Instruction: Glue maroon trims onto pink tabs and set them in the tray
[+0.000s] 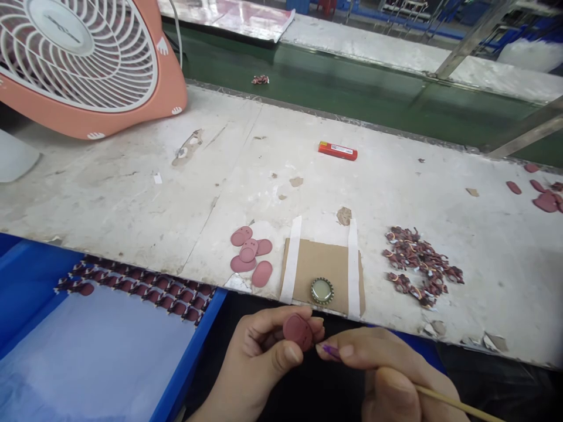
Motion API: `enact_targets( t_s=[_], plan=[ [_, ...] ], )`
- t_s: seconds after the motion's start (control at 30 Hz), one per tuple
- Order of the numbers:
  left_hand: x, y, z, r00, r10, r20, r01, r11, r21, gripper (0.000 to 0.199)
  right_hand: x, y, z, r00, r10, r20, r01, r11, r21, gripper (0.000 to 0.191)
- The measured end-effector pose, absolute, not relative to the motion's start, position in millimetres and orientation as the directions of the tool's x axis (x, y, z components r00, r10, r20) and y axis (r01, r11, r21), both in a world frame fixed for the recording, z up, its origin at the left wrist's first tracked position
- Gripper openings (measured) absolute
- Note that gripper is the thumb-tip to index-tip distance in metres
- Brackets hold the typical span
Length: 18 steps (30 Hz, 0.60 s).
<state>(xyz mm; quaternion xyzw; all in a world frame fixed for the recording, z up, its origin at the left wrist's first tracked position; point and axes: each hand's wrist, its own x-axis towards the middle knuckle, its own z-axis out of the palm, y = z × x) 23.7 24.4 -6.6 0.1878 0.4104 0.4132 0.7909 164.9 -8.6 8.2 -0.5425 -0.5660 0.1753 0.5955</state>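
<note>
My left hand pinches a dark pink oval piece between thumb and fingers, just below the table's front edge. Close to its right, my right hand grips a thin wooden stick with a small purple piece at the fingertips; the purple piece does not touch the oval. Above the hands, a bottle cap with pale contents lies on a cardboard pad taped down with white strips. Several pink ovals lie left of the pad, and a pile of small dark red figures to its right.
A pink fan stands at the back left. A blue tray with rows of assembled pieces sits at the lower left. A red box lies on the white table. More pink pieces are at far right, beyond a green belt.
</note>
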Motion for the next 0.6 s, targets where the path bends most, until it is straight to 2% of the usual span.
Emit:
enact_targets(
  t_s=[0.07,0.2,0.33,0.4,0.47,0.53,0.6],
  plan=[
    [23,24,-9,0.313,0.812,-0.492,-0.504,0.581,0.638,0.028,173,-6,3,0.278,0.811,0.515,0.464,0.356,-0.811,0.025],
    [21,24,-15,0.31,0.835,-0.456,-0.512,0.55,0.659,0.026,195,6,-5,0.079,0.838,0.54,0.683,0.349,-0.641,0.02],
    [21,24,-17,0.323,0.838,-0.439,-0.5,0.545,0.673,0.026,203,12,-10,0.027,0.855,0.518,0.712,0.347,-0.61,0.016],
    [22,24,-16,0.303,0.841,-0.449,-0.504,0.541,0.673,0.027,200,10,-10,0.05,0.859,0.51,0.705,0.331,-0.627,0.016],
    [22,24,-14,0.297,0.839,-0.455,-0.508,0.543,0.669,0.027,196,3,-7,0.136,0.858,0.494,0.653,0.298,-0.697,0.02],
    [23,25,-13,0.316,0.836,-0.449,-0.507,0.549,0.665,0.027,189,-4,-2,0.233,0.86,0.455,0.526,0.282,-0.802,0.025],
    [23,25,-12,0.344,0.829,-0.441,-0.503,0.559,0.659,0.027,182,-9,4,0.257,0.874,0.413,0.388,0.298,-0.872,0.028]
  ],
)
